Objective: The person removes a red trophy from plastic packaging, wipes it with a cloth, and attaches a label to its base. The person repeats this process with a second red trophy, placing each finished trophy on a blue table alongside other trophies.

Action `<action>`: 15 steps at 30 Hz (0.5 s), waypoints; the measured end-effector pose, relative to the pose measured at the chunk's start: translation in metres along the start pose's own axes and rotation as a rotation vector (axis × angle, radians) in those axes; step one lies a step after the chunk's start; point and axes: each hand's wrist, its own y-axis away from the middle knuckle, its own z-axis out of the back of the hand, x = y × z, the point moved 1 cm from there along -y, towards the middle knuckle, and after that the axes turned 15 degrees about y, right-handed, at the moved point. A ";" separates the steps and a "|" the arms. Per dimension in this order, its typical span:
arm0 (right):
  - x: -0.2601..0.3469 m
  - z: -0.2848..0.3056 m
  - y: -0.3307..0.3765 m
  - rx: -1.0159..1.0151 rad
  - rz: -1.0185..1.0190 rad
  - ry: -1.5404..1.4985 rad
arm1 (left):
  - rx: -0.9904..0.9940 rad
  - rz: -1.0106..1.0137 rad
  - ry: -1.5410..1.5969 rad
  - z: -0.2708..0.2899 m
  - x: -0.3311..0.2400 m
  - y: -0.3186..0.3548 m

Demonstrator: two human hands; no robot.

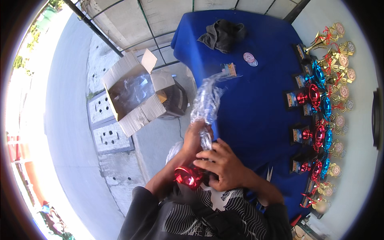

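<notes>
Blue-draped table [248, 104] with rows of red, blue and gold trophies [320, 116] along its right edge; open cardboard box [134, 94] on the pavement to its left. At the table's near-left edge, the left hand [194, 138] is closed around a clear plastic wrapper [206, 102] rising from a red trophy cup [188, 177], on whose base the right hand [224, 166] rests, fingers curled. Judged step: unwrapping; next calls for a steady upward pull while the cup is braced.
</notes>
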 end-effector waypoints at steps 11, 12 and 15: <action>-0.008 -0.074 -0.027 0.060 0.006 -0.086 | -0.285 -0.549 -0.170 0.060 -0.039 -0.011; -0.009 -0.075 -0.028 0.040 0.008 -0.066 | -0.264 -0.593 -0.168 0.063 -0.050 -0.014; -0.014 -0.067 -0.028 -0.088 -0.051 -0.172 | -0.313 -1.080 -0.622 0.077 -0.122 -0.035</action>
